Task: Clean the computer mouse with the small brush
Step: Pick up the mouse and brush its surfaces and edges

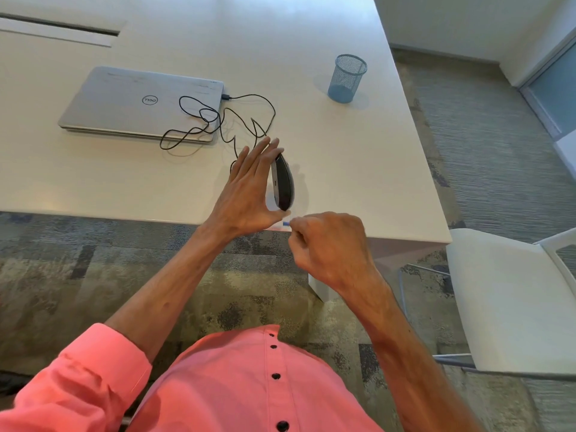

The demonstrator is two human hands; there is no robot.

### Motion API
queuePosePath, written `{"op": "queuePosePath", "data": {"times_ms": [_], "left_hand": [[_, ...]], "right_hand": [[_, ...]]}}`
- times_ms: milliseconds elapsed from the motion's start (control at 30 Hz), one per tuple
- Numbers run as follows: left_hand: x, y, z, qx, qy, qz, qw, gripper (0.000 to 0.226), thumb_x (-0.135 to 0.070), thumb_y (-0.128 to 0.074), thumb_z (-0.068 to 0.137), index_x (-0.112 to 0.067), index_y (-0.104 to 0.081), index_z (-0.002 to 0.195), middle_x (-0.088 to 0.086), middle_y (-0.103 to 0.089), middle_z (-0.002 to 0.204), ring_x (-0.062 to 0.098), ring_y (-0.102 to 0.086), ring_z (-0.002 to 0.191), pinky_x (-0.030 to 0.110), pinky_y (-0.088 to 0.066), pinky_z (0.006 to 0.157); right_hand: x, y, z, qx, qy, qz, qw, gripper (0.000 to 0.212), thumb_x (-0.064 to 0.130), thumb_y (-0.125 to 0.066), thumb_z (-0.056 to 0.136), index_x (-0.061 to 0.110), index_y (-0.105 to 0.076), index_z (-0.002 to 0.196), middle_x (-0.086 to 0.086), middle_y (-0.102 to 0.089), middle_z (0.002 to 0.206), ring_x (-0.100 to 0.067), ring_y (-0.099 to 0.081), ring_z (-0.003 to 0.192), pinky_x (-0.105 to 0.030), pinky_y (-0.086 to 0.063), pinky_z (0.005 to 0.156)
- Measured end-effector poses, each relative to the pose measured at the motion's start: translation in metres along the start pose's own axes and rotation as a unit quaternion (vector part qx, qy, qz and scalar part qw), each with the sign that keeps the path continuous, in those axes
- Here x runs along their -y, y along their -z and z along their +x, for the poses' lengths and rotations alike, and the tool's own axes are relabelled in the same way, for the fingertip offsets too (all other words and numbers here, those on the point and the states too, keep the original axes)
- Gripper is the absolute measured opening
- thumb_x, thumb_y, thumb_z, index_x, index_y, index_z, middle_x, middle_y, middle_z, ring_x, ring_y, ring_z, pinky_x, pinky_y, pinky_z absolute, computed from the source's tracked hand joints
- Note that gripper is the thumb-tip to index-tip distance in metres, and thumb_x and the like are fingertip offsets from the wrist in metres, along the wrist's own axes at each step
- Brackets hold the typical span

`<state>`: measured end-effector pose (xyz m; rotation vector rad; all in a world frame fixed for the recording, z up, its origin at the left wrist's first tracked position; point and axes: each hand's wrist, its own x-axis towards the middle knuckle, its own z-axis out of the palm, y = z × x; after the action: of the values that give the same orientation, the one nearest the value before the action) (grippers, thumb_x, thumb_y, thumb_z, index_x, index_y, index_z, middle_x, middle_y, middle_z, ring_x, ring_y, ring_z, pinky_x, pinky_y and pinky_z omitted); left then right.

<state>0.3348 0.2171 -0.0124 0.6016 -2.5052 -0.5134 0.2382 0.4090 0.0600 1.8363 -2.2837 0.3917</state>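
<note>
At table [343,145], left fingers [260,152] pinching mouse [284,182], right fingers [300,229] pinching brush [285,223]

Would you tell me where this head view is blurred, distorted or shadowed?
Head view: the wide-angle lens bows the table edge; the right hand is motion-smeared at its knuckles, so the brush it pinches shows only as a blue-white speck; the mouse, held by the left hand, and the cup cast soft shadows; no harsh glare.
</note>
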Motion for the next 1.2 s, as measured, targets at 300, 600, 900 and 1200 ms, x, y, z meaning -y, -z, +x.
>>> {"op": "queuePosePath", "data": {"times_ms": [300,600,900,1200], "left_hand": [[0.001,0.000,0.003,-0.002,0.000,-0.028,1.000,0.122,-0.058,-0.092,0.085,-0.012,-0.028,0.177,0.001,-0.019,0.190,0.019,-0.010,0.179,0.054,-0.010,0.145],[0.000,-0.002,-0.008,0.022,-0.026,-0.077,0.996,0.118,-0.034,-0.099,0.086,-0.014,-0.027,0.178,-0.004,-0.009,0.193,0.020,-0.003,0.179,0.056,-0.007,0.145],[-0.003,0.001,-0.008,0.016,-0.041,-0.084,0.995,0.118,-0.020,-0.098,0.085,-0.011,-0.025,0.179,0.000,-0.007,0.193,0.022,-0.008,0.179,0.052,-0.014,0.145],[-0.004,0.004,-0.010,0.013,-0.038,-0.076,0.996,0.117,-0.022,-0.097,0.087,-0.010,-0.025,0.179,0.002,-0.005,0.193,0.020,-0.007,0.179,0.052,-0.014,0.145]], "right_hand": [[-0.002,0.003,0.002,-0.111,-0.035,-0.046,0.992,0.026,0.019,-0.080,0.094,0.017,-0.084,0.119,0.006,-0.070,0.065,-0.014,-0.055,0.048,-0.023,-0.026,0.056],[-0.008,0.009,0.011,-0.206,-0.138,0.129,0.960,0.014,0.025,-0.071,0.105,0.025,-0.085,0.106,0.013,-0.082,0.085,-0.008,-0.060,0.053,-0.029,-0.050,0.051],[-0.012,-0.014,0.009,-0.189,-0.170,0.181,0.950,0.018,0.022,-0.070,0.107,0.029,-0.083,0.118,0.014,-0.082,0.091,0.000,-0.051,0.059,-0.030,-0.049,0.053],[-0.025,-0.008,0.009,-0.197,-0.222,0.288,0.910,0.017,0.029,-0.069,0.108,0.031,-0.084,0.116,0.020,-0.082,0.093,-0.009,-0.048,0.049,-0.019,-0.034,0.055]]}}
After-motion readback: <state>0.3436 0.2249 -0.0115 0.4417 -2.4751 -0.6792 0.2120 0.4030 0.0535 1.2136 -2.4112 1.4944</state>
